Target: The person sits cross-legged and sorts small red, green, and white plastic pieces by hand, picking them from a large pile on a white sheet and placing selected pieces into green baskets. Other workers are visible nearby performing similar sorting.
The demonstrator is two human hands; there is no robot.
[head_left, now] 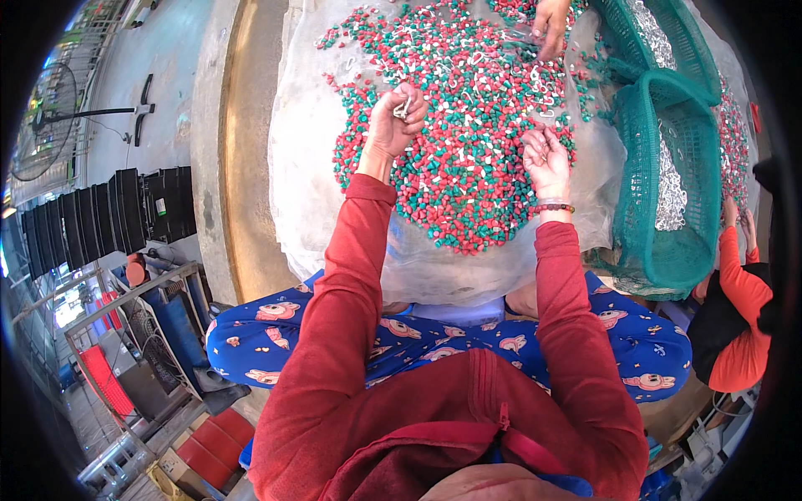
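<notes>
Two bare hands work above a broad, loose heap of small red, green and white pieces (464, 196), which lies on a translucent whitish plastic sheet (305, 159) in front of the seated person. The left hand (393, 127) is over the left part of the heap, its fingers curled tightly into the palm and closed around a few thin, pale, hook-like pieces (402, 108) that poke out between thumb and fingers. The right hand (547, 163) is near the heap's right edge, palm turned partly up and fingers loosely bent inward; whether anything is pinched between its fingertips I cannot tell. A dark beaded bracelet (556, 207) circles the right wrist. Both forearms wear dark red sleeves (351, 250), and blue trousers with a pink-and-white cartoon print (443, 341) cover the legs below the sheet's near edge.

Several white hook-shaped pieces (547, 93) lie on top of the heap beyond the right hand. At the far edge, another person's hand (549, 23) reaches down toward the heap with its fingers pointing at the pieces. To the right of the sheet stands a green plastic mesh basket (633, 184) with shiny whitish hooks (670, 196) inside, and a second green mesh basket (706, 58) sits just beyond it. Farther right, a co-worker in orange sleeves (746, 288) has both hands beside another multicoloured heap (733, 138).
</notes>
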